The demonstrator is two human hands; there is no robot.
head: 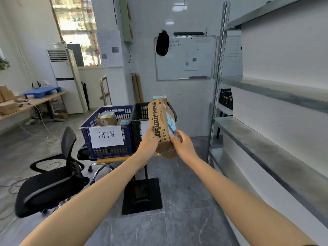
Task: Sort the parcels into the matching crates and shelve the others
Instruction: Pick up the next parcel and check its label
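left hand [150,141] and right hand [183,143] grip one parcel [158,116]; beyond them two crates, blue crate [128,139] and black crate [140,111].

Left crate [128,137] and right crate [140,112] side by side on small table [113,159], mid-scene. Parcels [106,118] in left crate. Held parcel [160,125] before right crate, gripped between left hand [150,141] and right hand [182,144]. Office chair [51,183] near left. Shelving [266,132] right. Whiteboard [184,59] on far wall.

Ahead of you, the small stand [113,160] carries the blue crate [87,139] and black crate [136,132] side by side; its base [142,201] sits on the grey floor [177,219], with steel shelving [266,139] on your right.
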